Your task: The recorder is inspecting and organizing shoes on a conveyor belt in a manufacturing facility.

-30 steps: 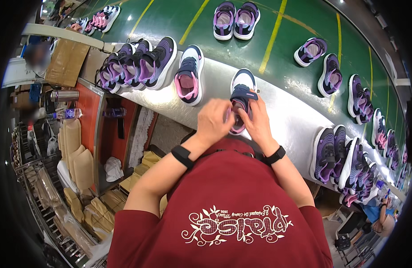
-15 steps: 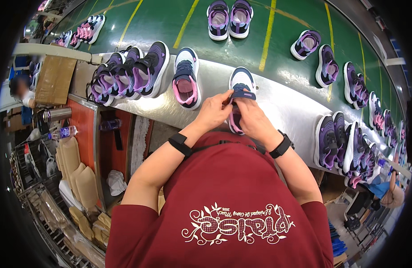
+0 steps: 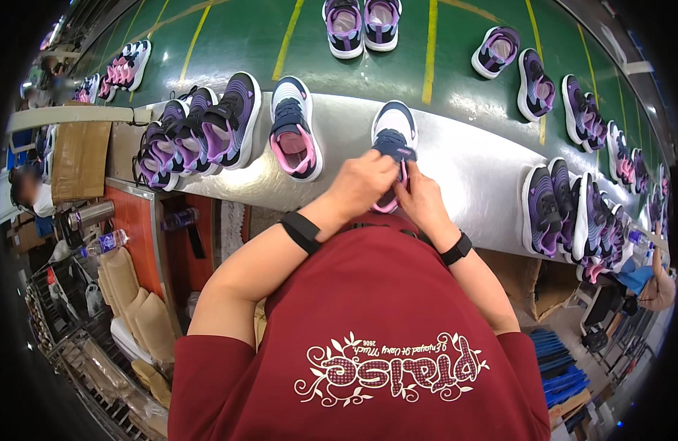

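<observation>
In front of me on the metal ledge stands a white and navy sneaker [image 3: 395, 121] with a pink lining, toe pointing away. Its navy strap [image 3: 395, 147] lies across the top. My left hand [image 3: 362, 185] is closed at the strap and the left side of the shoe's opening, fingertips partly hidden. My right hand [image 3: 425, 198] grips the right side of the opening with bent fingers. A matching sneaker [image 3: 293, 132] stands to the left, touched by neither hand.
Black and purple sneakers [image 3: 232, 125] crowd the ledge at left, and more purple sneakers [image 3: 542, 209] stand at right. Behind the metal ledge [image 3: 339, 147] runs a green conveyor belt [image 3: 398, 70] carrying several shoes. An orange-red cabinet [image 3: 137, 231] is at lower left.
The strap, held raised by both hands before, now lies down over the sneaker. My left hand has moved down toward the opening, my right to its side. The view has shifted slightly.
</observation>
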Demonstrator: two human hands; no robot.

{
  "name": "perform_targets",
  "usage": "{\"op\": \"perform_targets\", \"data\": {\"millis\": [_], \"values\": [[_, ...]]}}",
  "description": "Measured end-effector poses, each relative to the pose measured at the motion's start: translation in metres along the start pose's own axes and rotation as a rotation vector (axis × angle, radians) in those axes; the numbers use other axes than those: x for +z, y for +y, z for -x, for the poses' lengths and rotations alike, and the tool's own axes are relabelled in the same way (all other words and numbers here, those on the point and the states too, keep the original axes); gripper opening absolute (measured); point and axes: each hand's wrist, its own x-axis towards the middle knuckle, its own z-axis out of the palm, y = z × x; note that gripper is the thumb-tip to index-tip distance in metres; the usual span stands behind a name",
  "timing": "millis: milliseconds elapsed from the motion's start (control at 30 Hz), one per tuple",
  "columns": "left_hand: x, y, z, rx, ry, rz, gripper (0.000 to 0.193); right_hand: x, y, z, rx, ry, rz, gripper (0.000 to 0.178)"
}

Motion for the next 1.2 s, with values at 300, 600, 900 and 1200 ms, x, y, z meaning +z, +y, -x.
{"op": "perform_targets", "data": {"millis": [300, 600, 900, 1200], "values": [[-0.002, 0.003, 0.007, 0.05, 0.015, -0.095, 0.034, -0.03, 0.008, -0.003, 0.027, -0.226, -0.156, 0.034], [-0.01, 0.008, 0.0, 0.107, -0.037, -0.135, 0.032, -0.061, -0.009, -0.039, 0.408, -0.245, -0.791, 0.034], [-0.01, 0.011, -0.004, 0.082, -0.08, -0.083, 0.027, -0.044, 0.034, -0.024, 0.599, -0.241, -0.967, 0.028], [-0.007, 0.004, -0.005, 0.073, -0.081, -0.019, 0.029, -0.013, 0.045, -0.007, 0.649, -0.319, -1.117, 0.033]]}}
